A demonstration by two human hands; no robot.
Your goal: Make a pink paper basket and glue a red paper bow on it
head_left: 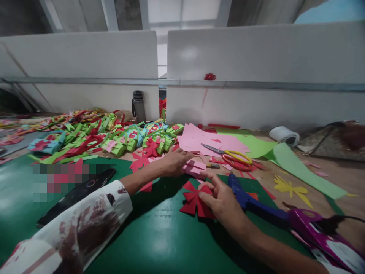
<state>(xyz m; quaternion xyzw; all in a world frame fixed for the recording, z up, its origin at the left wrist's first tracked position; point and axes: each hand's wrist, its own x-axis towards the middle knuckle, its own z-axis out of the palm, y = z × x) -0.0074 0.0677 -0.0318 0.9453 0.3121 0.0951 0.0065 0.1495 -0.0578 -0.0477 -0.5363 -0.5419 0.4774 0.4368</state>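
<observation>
My right hand (219,195) holds a red paper flower (196,201) between thumb and curled fingers, with its index finger stretched out toward a small folded pink paper piece (195,168). The flower is low over the green mat. My left hand (177,163) reaches across to the far edge of the mat, fingers stretched out over the pink piece. Its fingertips partly overlap the papers there, and I see nothing gripped in it. More red paper flowers (140,161) lie beside the left wrist.
A blue and magenta glue gun (259,211) lies right of my right hand. Scissors (230,154) rest on pink sheets (205,137). Small green paper baskets (119,144) pile up at the left. A black phone (76,196), bottle (138,106) and yellow paper flower (291,188) are around.
</observation>
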